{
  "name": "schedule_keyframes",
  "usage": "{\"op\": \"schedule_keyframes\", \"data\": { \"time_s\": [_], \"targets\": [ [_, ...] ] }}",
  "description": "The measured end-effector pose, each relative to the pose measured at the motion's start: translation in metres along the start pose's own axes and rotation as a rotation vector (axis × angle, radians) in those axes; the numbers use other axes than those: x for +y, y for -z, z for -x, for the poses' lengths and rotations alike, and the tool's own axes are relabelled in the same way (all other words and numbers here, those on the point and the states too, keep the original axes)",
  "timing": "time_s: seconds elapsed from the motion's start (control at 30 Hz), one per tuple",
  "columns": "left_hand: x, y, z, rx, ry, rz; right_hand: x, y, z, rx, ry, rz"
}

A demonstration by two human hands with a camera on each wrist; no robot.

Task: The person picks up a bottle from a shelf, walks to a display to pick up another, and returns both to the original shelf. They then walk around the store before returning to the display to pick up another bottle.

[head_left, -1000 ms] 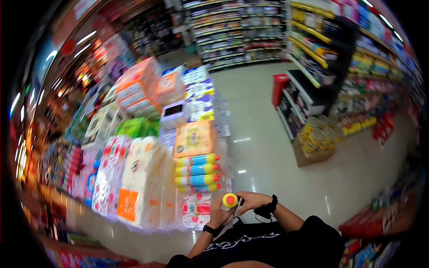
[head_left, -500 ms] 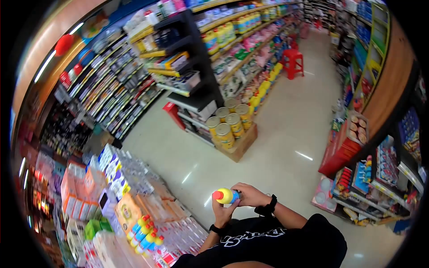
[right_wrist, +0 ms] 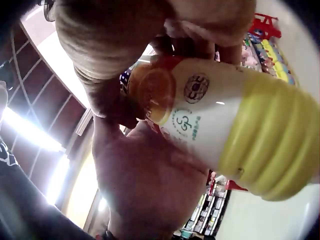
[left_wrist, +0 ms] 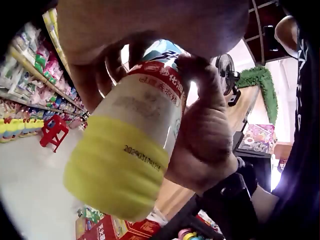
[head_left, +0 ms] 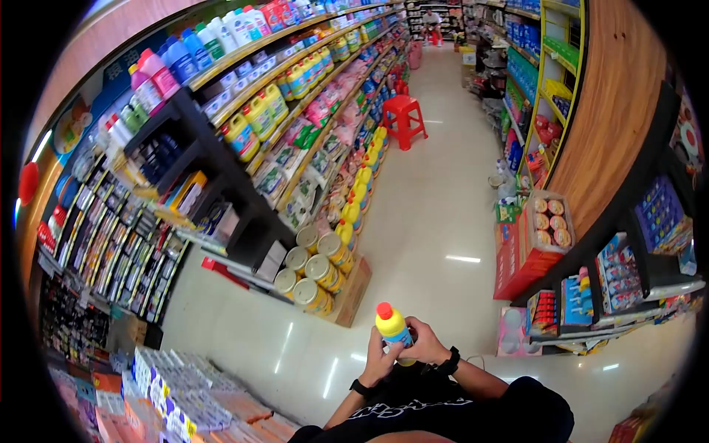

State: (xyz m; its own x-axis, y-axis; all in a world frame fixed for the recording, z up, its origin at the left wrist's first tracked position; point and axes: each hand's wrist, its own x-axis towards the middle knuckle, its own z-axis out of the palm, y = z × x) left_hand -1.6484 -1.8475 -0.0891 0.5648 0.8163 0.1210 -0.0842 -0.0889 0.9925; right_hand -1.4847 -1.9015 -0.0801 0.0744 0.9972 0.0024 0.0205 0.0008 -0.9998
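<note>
A yellow bottle point(head_left: 392, 325) with a red cap and a blue label stands between both hands, in front of the black shirt. My left hand point(head_left: 379, 357) grips its left side and my right hand point(head_left: 427, 345) holds its right side. The left wrist view shows the yellow ribbed end of the bottle point(left_wrist: 117, 165) close up, with a printed date on it; the right hand point(left_wrist: 202, 135) is behind it. In the right wrist view the bottle point(right_wrist: 210, 115) lies across the picture, its label partly covered by fingers.
Gold-lidded cans point(head_left: 323, 272) stand on a carton at the shelf end. Beyond them a red stool point(head_left: 404, 118) stands in the aisle, with a person point(head_left: 431, 25) far back. Stocked shelves line both sides; packs point(head_left: 177, 399) are stacked at lower left, and a red box point(head_left: 517, 255) stands right.
The head view has swung right, from the stacked packs towards the aisle. Both hands still hold the bottle, which now shows more of its side and label than one second ago.
</note>
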Motion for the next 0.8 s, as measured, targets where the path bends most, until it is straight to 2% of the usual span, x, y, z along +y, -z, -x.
{"op": "schedule_keyframes", "data": {
  "time_s": [0.13, 0.23, 0.27, 0.4, 0.57, 0.8],
  "targets": [
    [0.008, 0.008, -0.115, -0.216, -0.067, -0.167, -0.021, 0.059, -0.081, 0.104, 0.02, -0.133],
    [0.019, 0.009, -0.194, -0.352, -0.04, -0.174, -0.038, 0.101, -0.133, 0.19, 0.058, -0.216],
    [0.023, 0.005, -0.217, -0.37, -0.062, -0.178, -0.043, 0.114, -0.15, 0.218, 0.083, -0.25],
    [0.032, -0.015, -0.301, -0.442, 0.056, -0.136, -0.045, 0.16, -0.199, 0.31, 0.091, -0.271],
    [0.002, -0.032, -0.403, -0.558, 0.025, -0.113, -0.035, 0.223, -0.259, 0.361, 0.091, -0.271],
    [-0.031, -0.075, -0.561, -0.547, 0.091, -0.072, -0.02, 0.341, -0.379, 0.347, 0.085, -0.215]
  ]
}}
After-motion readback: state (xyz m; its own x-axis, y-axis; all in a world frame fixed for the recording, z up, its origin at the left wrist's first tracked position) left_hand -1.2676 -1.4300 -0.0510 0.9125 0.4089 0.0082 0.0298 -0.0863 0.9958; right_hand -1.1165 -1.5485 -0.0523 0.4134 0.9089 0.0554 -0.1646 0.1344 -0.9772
